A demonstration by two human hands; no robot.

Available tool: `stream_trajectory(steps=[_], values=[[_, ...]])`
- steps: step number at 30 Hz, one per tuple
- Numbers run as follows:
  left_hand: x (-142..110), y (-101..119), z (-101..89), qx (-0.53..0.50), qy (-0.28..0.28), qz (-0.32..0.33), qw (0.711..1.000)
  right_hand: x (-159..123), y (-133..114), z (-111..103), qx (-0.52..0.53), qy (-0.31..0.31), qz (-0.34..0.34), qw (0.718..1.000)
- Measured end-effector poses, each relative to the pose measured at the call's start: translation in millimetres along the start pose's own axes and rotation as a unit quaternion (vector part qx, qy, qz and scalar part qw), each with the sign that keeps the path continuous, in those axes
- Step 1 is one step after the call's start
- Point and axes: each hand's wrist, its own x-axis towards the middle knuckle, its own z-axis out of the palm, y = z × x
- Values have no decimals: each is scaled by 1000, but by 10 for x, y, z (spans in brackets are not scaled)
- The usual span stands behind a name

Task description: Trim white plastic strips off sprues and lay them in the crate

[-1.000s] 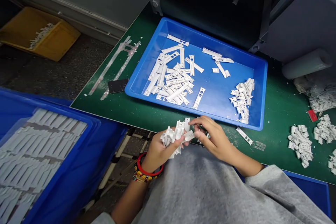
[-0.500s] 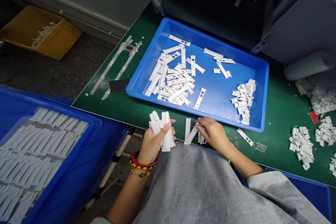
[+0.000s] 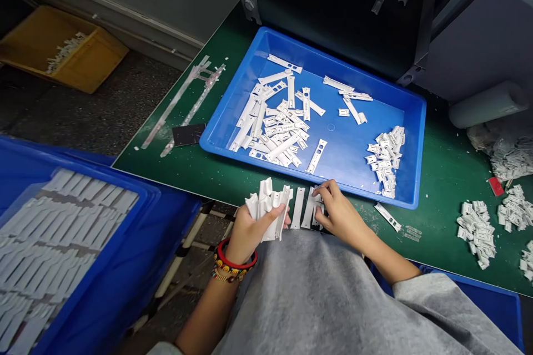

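Note:
Several long white plastic strips (image 3: 266, 212) are bunched in my left hand (image 3: 249, 233), its fingers and thumb closed around them. At the table's front edge, two white plastic strips (image 3: 297, 208) lie side by side, next to more strips partly under my right hand (image 3: 338, 208). The thumb and fingertips of my right hand are apart and rest on or just above those strips; contact is hard to make out. Beyond both hands is a blue tray (image 3: 312, 176) with a loose pile of similar strips (image 3: 283, 127) at its left and small white clips (image 3: 387, 161) at its right.
A single strip (image 3: 388, 217) lies right of my right hand on the green table (image 3: 437, 233). Piles of small white parts (image 3: 477, 233) are farther right. At lower left, a blue bin (image 3: 147, 199) holds rows of strips. A yellow bin (image 3: 95, 66) stands on the floor.
My left hand has moved right with its bunch, closer to the strips on the table. The slanted strip at my right fingertips now lies more upright beside the other, and those fingers have spread.

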Motion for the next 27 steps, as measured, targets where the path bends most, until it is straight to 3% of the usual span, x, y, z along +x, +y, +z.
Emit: stream_trajectory(steps=[4,7,9,13,15,19,27], values=[[-19,11,5,21,-49,28,998,-20,-103,-195,130,9,-43,991],[-38,32,7,26,-65,24,997,-54,-187,-342,189,-52,-57,979],[-50,73,11,32,-77,27,996,-72,-219,-405,183,-68,-77,978],[-69,196,31,38,-92,24,995,-70,-222,-459,121,-13,-144,982],[-77,245,39,32,-97,16,995,-55,-215,-482,118,-30,-151,981],[-91,276,35,42,-113,20,992,-32,-209,-556,163,-77,-153,972],[-95,277,32,62,-120,69,989,-24,-200,-606,251,-111,-159,948]])
